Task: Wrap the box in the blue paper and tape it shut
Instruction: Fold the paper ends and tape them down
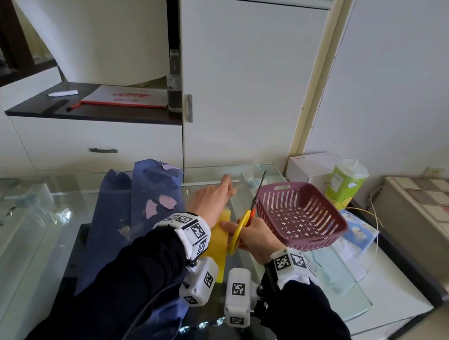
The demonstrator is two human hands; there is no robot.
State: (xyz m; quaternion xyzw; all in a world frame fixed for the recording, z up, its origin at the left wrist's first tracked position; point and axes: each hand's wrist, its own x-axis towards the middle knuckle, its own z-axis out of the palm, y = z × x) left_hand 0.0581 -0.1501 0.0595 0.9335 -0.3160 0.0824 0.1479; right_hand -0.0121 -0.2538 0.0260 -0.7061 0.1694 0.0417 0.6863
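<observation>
Step in hand, as judged: a length of tape is being cut for the wrap. The L hand is reached fwd, and the end of a clear tape strip appears to be pinched in its fingertips. The strip is drawn from a pale holder at the far tabletop edge (roll or dispenser can't be told, too blurred). The scissors are gripped by the yellow handles in the R hand, blades pointed up and away, close to the strip. Whether the blades are parted can't be made out. The hands are apart, each clamped on its own thing.

The box, yellow, lies on the glass tabletop between and under the wrists, not yet covered. The blue paper is spread just to its left, creased, w/ pale pink torn patches, and partly hidden under the L sleeve.

To be done well:
- The strip should be kept taut so the film is cut clean, not folded.
- The cut is best made square, near the holder.
- The free end should be held by its edge only, adhesive kept off itself.
- Blade tips should be kept clear of the L fingers and of the maroon basket just to the right.
- As the box looks unwrapped, the cut piece prob. should be parked by one corner on the tabletop edge till the paper is folded over.
</observation>
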